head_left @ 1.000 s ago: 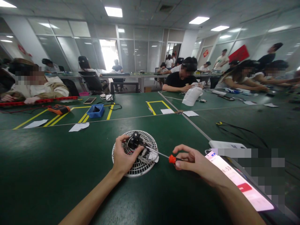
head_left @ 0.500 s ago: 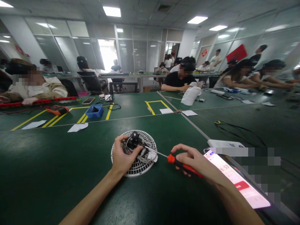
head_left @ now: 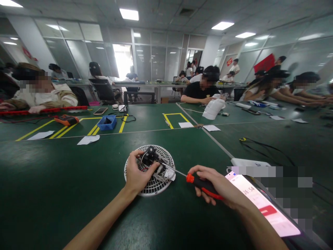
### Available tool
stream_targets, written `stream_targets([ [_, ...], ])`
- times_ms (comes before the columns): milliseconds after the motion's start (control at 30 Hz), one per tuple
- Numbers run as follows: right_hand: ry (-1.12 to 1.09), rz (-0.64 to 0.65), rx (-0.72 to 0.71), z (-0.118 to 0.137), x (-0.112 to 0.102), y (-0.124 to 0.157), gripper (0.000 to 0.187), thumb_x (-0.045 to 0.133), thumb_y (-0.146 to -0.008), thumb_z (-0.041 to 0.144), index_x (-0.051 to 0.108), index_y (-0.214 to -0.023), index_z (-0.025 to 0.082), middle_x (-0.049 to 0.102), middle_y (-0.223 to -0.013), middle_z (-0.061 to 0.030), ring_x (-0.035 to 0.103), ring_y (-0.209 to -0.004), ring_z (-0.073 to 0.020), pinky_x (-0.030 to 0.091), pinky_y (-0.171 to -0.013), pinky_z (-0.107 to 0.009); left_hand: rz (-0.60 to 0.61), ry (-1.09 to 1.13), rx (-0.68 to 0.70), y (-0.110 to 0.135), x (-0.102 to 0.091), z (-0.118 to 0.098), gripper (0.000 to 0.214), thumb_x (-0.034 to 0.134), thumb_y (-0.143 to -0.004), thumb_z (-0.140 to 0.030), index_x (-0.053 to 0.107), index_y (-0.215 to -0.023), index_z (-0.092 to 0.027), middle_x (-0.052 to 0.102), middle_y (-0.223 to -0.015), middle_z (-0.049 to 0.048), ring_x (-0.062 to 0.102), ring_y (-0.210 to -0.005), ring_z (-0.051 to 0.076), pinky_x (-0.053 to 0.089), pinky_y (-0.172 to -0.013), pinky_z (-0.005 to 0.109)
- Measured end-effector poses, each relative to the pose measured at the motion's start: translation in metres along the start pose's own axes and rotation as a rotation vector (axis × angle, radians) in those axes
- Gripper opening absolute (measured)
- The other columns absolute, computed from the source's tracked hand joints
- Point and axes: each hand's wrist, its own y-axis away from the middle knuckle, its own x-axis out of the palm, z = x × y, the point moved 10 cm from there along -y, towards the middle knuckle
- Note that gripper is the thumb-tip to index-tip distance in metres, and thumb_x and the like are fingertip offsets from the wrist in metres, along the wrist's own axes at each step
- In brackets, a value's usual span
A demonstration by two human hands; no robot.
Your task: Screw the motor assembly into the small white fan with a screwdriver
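A round white fan grille (head_left: 156,189) lies flat on the green table, with a black motor assembly (head_left: 150,155) and bundled wires (head_left: 160,172) on top. My left hand (head_left: 137,173) grips the motor assembly from its left side, thumb in front and fingers behind. In my right hand (head_left: 210,180) is a screwdriver (head_left: 203,184) with a red and black handle, its shaft slanting up and left to the motor assembly. The screwdriver's tip is too small to make out against the black parts.
A lit phone (head_left: 262,205) lies right of my right hand, near a white device (head_left: 249,162) and black cable (head_left: 267,147). Across the table are a blue bin (head_left: 107,124), paper slips (head_left: 88,139), an orange-black meter (head_left: 66,120) and a co-worker (head_left: 197,88) handling a white part (head_left: 213,107).
My right hand's fingers have shifted on the screwdriver handle, the index finger now lying nearer its red collar. My left hand stays on the motor assembly. The view has shifted slightly.
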Motion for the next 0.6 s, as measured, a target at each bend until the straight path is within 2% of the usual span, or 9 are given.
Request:
stream_targets([
  [100,0.050,-0.037,-0.044,0.006,-0.004,0.001,0.035,0.057,-0.086,0.048,0.058,-0.108,0.021,0.067,-0.060,0.0016,0.051,-0.041,-0.0095,0.036,-0.035,-0.015,0.010,-0.017,0.002,0.001,0.001,-0.001,0.056,0.081,-0.072,-0.047,0.054,-0.114,-0.022,0.060,-0.107,0.0053,0.060,-0.097,0.022,0.052,-0.088,0.040],
  [200,0.099,-0.072,-0.081,0.013,-0.010,0.004,0.040,0.061,-0.084,0.052,0.058,-0.108,0.021,0.068,-0.064,0.0011,0.053,-0.046,-0.0107,0.037,-0.039,-0.017,0.022,-0.016,0.026,0.001,0.001,-0.005,0.054,0.079,-0.074,-0.044,0.052,-0.116,-0.021,0.060,-0.107,0.0057,0.060,-0.098,0.022,0.052,-0.089,0.040],
  [467,0.017,-0.096,-0.242,0.026,-0.021,0.006,0.047,0.083,-0.073,0.050,0.062,-0.103,0.019,0.068,-0.077,0.0011,0.059,-0.069,-0.0124,0.044,-0.060,-0.021,0.030,-0.011,0.021,0.002,0.002,-0.004,0.053,0.078,-0.075,-0.042,0.052,-0.116,-0.022,0.060,-0.108,0.0059,0.060,-0.097,0.022,0.052,-0.090,0.040],
  [533,0.010,-0.106,-0.270,0.028,-0.020,0.006,0.048,0.087,-0.070,0.049,0.062,-0.099,0.019,0.064,-0.074,0.0028,0.057,-0.066,-0.0110,0.043,-0.059,-0.020,0.029,-0.012,0.020,0.002,0.001,-0.004,0.052,0.078,-0.075,-0.042,0.052,-0.115,-0.022,0.060,-0.106,0.0053,0.060,-0.097,0.021,0.052,-0.089,0.040],
  [600,0.015,-0.111,-0.224,0.024,-0.017,0.005,0.049,0.082,-0.072,0.056,0.062,-0.099,0.019,0.064,-0.073,0.0024,0.058,-0.063,-0.0121,0.045,-0.054,-0.021,0.021,-0.019,0.021,0.003,0.001,-0.004,0.052,0.078,-0.074,-0.043,0.053,-0.114,-0.022,0.060,-0.105,0.0051,0.060,-0.096,0.021,0.052,-0.088,0.040],
])
